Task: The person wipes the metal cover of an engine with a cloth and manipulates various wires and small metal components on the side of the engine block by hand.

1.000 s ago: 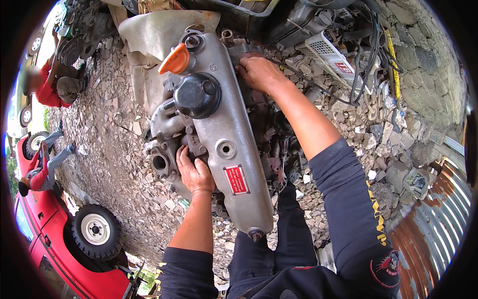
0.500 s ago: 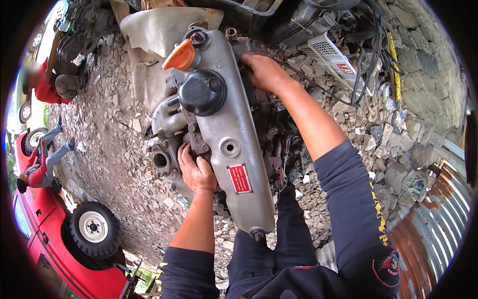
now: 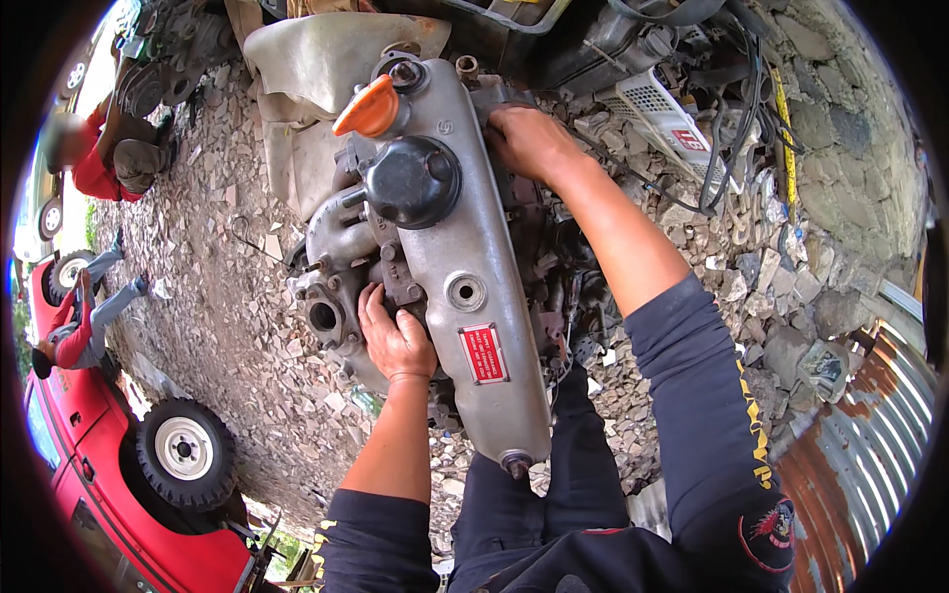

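An engine stands on the ground in front of me, topped by a long grey metal valve cover [image 3: 489, 267]. The cover carries a round black cap [image 3: 413, 183], an orange cap [image 3: 368, 107] and a red label plate [image 3: 483, 353]. My left hand [image 3: 398, 341] grips the engine's left side beside the manifold [image 3: 336, 237], fingers reaching in between metal parts and thumb by the cover's edge. At the far right side, my right hand [image 3: 534, 143] curls against the engine next to the cover; its fingertips are partly hidden.
Loose stones [image 3: 227, 287] cover the ground. A white plastic crate [image 3: 657, 119] and black cables [image 3: 746, 109] lie at far right, before a stone wall [image 3: 840, 138]. Rusty corrugated sheet [image 3: 850, 455] is at near right. Left are a red vehicle [image 3: 129, 484] and two people [image 3: 74, 341].
The engine with its valve cover has shifted slightly to the right, the cover a little more than the manifold. Both hands keep their places on it and have moved slightly right with it.
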A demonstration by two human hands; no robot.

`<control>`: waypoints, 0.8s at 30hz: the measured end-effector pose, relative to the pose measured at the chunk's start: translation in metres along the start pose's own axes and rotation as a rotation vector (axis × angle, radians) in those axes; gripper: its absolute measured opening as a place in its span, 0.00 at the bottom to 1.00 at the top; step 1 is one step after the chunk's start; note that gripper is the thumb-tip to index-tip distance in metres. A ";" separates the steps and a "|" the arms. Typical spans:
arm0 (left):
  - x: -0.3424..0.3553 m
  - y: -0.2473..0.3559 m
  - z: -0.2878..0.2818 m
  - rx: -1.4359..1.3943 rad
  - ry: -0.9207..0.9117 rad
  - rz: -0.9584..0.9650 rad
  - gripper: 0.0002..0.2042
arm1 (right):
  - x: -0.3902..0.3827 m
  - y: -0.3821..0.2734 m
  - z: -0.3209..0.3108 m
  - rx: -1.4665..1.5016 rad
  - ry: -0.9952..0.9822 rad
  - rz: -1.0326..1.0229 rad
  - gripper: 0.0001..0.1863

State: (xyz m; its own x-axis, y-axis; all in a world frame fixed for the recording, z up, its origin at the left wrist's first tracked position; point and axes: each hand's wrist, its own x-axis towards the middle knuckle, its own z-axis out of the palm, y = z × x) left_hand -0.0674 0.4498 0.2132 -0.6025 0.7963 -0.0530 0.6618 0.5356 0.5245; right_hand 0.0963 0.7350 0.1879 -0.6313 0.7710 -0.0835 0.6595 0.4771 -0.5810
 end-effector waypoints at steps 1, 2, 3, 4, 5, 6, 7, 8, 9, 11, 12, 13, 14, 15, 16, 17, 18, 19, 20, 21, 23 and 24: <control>0.000 0.000 0.000 0.000 -0.001 -0.001 0.24 | 0.001 -0.003 -0.002 0.013 0.003 0.000 0.11; 0.001 0.001 0.000 -0.002 -0.002 -0.001 0.24 | 0.000 -0.003 -0.004 0.024 0.006 0.000 0.11; 0.001 0.002 0.000 -0.005 -0.003 -0.002 0.24 | -0.002 0.000 -0.002 0.026 0.046 -0.035 0.12; 0.000 0.001 0.000 -0.005 -0.001 0.003 0.24 | -0.005 0.005 0.001 0.027 0.086 -0.069 0.12; 0.000 0.000 0.001 -0.003 0.003 0.007 0.24 | -0.006 0.003 0.000 0.031 0.127 -0.105 0.12; 0.000 -0.001 0.001 -0.002 0.007 0.012 0.24 | -0.005 0.002 -0.001 0.022 0.097 -0.072 0.13; 0.001 -0.001 0.000 0.000 0.008 0.009 0.24 | -0.004 0.000 -0.001 0.014 0.068 -0.040 0.13; 0.000 -0.001 0.000 0.003 0.007 0.007 0.24 | -0.003 -0.003 -0.002 0.007 0.038 -0.005 0.14; 0.000 -0.002 0.000 0.007 0.007 0.004 0.24 | 0.001 -0.007 -0.003 0.005 0.005 0.030 0.14; 0.000 0.000 0.001 0.005 0.005 -0.002 0.24 | 0.010 -0.011 -0.004 -0.004 -0.061 0.101 0.16; 0.000 0.000 0.001 0.002 0.004 -0.006 0.24 | 0.008 -0.008 -0.004 0.018 -0.027 0.048 0.15; 0.001 0.001 0.001 0.002 0.001 -0.008 0.24 | 0.003 -0.003 -0.005 0.039 0.006 -0.006 0.15; 0.002 0.004 0.000 0.003 -0.001 -0.012 0.24 | 0.000 0.002 -0.005 0.061 0.038 -0.062 0.14; 0.001 0.006 0.000 0.004 -0.003 -0.017 0.24 | -0.002 0.005 -0.003 0.050 0.050 -0.077 0.14; 0.000 0.005 0.000 0.002 -0.001 -0.017 0.24 | -0.005 0.008 0.000 0.040 0.062 -0.092 0.13; 0.000 0.002 0.000 0.001 0.003 -0.013 0.24 | -0.005 0.007 0.000 0.030 0.078 -0.107 0.13; 0.000 0.001 -0.001 0.001 0.007 -0.009 0.24 | -0.003 0.007 -0.001 0.006 0.067 -0.098 0.13; 0.001 0.001 -0.001 0.003 0.009 -0.006 0.24 | -0.002 0.006 -0.001 -0.019 0.055 -0.088 0.13; 0.001 0.002 0.000 0.006 0.007 -0.005 0.24 | -0.001 0.006 0.001 -0.042 0.042 -0.076 0.13; 0.001 0.003 0.000 0.008 0.006 -0.004 0.23 | -0.001 0.006 0.002 -0.047 0.025 -0.029 0.12; 0.000 0.001 0.001 0.012 0.006 -0.002 0.23 | -0.001 0.001 0.005 -0.052 -0.009 0.062 0.11; -0.001 0.000 0.000 0.015 0.007 -0.003 0.23 | -0.003 -0.002 0.005 -0.016 0.017 0.067 0.11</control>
State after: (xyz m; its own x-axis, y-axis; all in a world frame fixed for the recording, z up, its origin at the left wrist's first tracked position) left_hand -0.0671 0.4492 0.2131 -0.6075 0.7928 -0.0488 0.6666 0.5423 0.5115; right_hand 0.0948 0.7299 0.1854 -0.5788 0.8084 -0.1076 0.7063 0.4309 -0.5617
